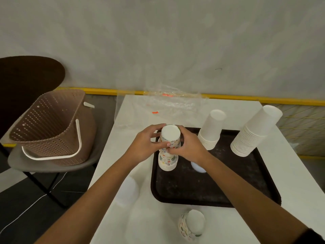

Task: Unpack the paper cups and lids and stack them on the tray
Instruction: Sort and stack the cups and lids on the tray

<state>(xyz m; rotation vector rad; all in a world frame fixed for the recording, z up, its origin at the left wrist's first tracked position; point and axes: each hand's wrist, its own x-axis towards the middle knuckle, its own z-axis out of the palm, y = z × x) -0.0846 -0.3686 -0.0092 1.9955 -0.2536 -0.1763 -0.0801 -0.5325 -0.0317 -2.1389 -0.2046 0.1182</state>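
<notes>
Stack of printed cups, the printed stack (168, 156), stands mouth-down, base up, at the far left corner of the tray (211, 191). The mouth-down posture puts the wide rim at the bottom, probably for steadiness.

Left hand (146, 143) is curled round the upper section, fingers reaching over the far side near the top. Right hand (188, 147) is curled round the same section from the other side, a little lower. Both grip it; neither is free. Judgement: the upper batch is being seated onto the lower one, with two hands to keep the column plumb.

Short white stack (211, 131) and tall white stack (255, 134) stand mouth-down along the tray's far edge. This keeps kinds separate and leaves the near half of the tray bare. A small white round item (197, 168) lies on the tray just beside the printed stack, partly hidden by the right forearm; possibly a lid, cannot tell.

Loose cups (192, 224), printed, lie on their side on the worktop (290, 182) near its near edge, not yet on the tray.

Clear wrap (172, 101) lies at the worktop's far edge, out of the way. Basket (49, 127) sits tilted on a chair (52, 166) off the left edge.
</notes>
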